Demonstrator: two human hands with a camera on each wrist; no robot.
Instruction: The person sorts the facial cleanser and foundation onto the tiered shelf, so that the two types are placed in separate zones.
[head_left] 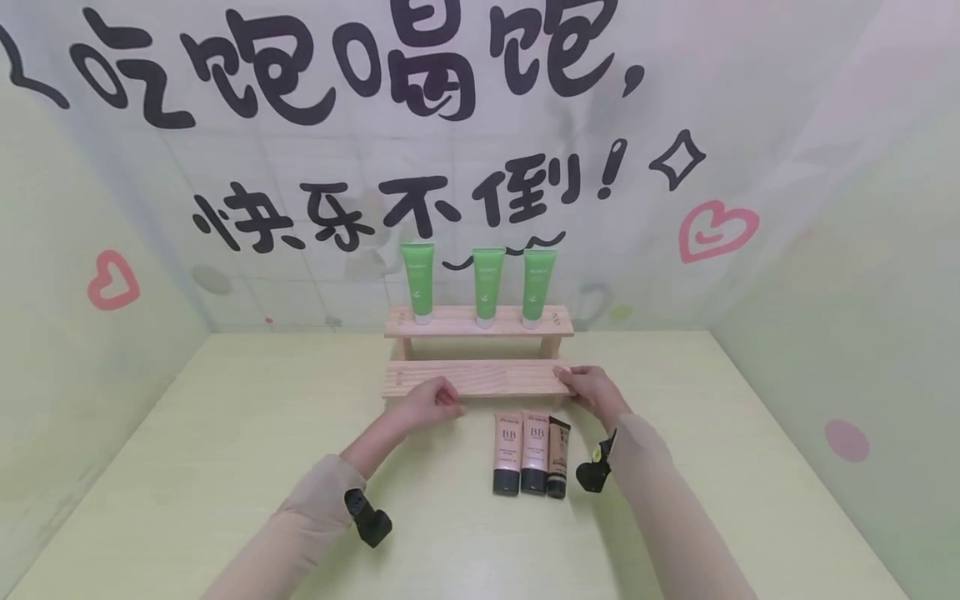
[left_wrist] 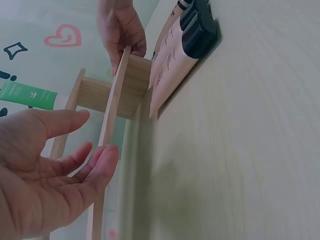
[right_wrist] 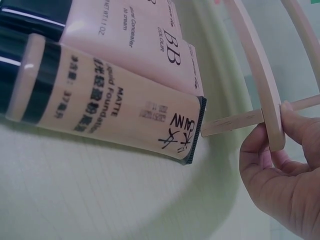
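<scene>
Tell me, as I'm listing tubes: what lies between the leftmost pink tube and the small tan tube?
The other pink tube lies between the leftmost pink tube and the small tan tube; the head view shows it.

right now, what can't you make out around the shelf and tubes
Small print on the green tubes: too small, head view.
Undersides of the BB tubes: hidden against the table, head view.
Cap end of the matte foundation tube: cut off by the left edge, right wrist view.
Whether the left hand touches the lower shelf: its fingers cover the spot, left wrist view.
</scene>
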